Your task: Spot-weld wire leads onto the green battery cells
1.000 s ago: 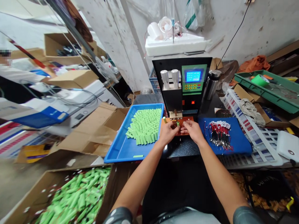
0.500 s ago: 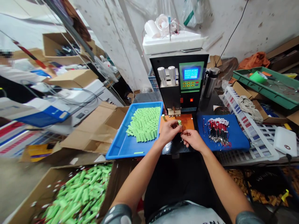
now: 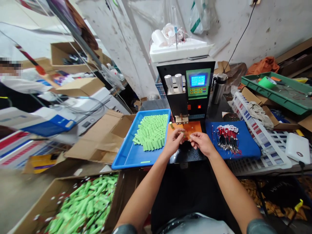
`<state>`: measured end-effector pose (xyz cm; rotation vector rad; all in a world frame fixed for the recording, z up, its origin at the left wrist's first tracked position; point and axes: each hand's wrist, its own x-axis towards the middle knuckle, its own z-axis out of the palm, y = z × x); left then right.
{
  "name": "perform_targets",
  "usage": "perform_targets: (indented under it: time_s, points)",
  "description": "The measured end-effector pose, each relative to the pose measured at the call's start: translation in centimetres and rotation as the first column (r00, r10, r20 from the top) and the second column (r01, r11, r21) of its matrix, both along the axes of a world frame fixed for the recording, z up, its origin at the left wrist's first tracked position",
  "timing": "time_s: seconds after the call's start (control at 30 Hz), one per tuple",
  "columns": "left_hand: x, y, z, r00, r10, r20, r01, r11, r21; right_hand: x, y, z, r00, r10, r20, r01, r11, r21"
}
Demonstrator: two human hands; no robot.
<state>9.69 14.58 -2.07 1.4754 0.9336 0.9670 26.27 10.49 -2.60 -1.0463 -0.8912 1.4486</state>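
Both hands meet at the front of the orange work plate (image 3: 195, 126), under the spot welder (image 3: 168, 104). My left hand (image 3: 174, 140) is closed round a green battery cell (image 3: 183, 134), mostly hidden by the fingers. Close beside it, my right hand (image 3: 201, 143) pinches what looks like a thin wire lead; its far end is too small to make out. Another green cell (image 3: 171, 125) stands upright at the plate's left edge. To the left, a blue tray (image 3: 129, 157) carries many green cells (image 3: 152, 130). Red and black wire leads (image 3: 227, 138) with white plugs lie on a blue cloth (image 3: 251, 144) at right.
A cardboard box (image 3: 36, 204) of wired green cells sits low at left. Right of the welder stands a steel flask (image 3: 219, 89), then a white plastic basket (image 3: 275, 157), a white power bank (image 3: 297, 148) and a green tray (image 3: 280, 97). Another person's arm (image 3: 50, 80) shows far left.
The cell in my left hand has moved left and tipped, and is now largely covered by the fingers. My right hand has shifted slightly up, and the camera view has tilted a little.
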Motion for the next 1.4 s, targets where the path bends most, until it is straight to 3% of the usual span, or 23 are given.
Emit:
perform_targets:
  time_s: [0.1, 0.27, 0.4, 0.57, 0.73, 1.0, 1.4]
  points:
    - [0.1, 0.5, -0.2, 0.999, -0.019, 0.032, 0.02, 0.999, -0.035, 0.0, 1.1, 0.4, 0.995, -0.048, -0.084, 0.048, 0.999, -0.006]
    - [0.5, 1.4, -1.1, 1.0, -0.015, -0.003, 0.015, 1.0, 0.001, -0.2, 2.2, 0.9, 0.992, -0.018, -0.121, 0.019, 1.0, 0.013]
    - [0.6, 1.7, -1.4, 0.991, 0.043, -0.129, -0.029, 0.994, 0.108, -0.3, 2.8, 0.5, 0.997, -0.033, -0.068, 0.034, 0.999, 0.017]
    - [0.3, 2.2, -1.0, 0.936, 0.18, -0.303, -0.079, 0.945, 0.318, -0.6, 3.8, 0.1, 0.991, -0.13, 0.016, 0.13, 0.991, 0.0]
    - [0.3, 3.0, -0.8, 0.921, 0.198, -0.335, -0.057, 0.919, 0.389, -1.1, 4.8, 0.3, 0.987, -0.153, 0.041, 0.153, 0.988, 0.002]
    - [0.4, 3.5, -1.7, 0.94, 0.186, -0.286, -0.107, 0.957, 0.271, -2.0, 6.0, 0.1, 0.977, -0.186, 0.101, 0.18, 0.981, 0.066]
    - [0.7, 3.4, -2.0, 0.906, 0.254, -0.339, -0.157, 0.945, 0.286, -2.4, 6.4, -0.5, 0.955, -0.232, 0.185, 0.209, 0.968, 0.138]
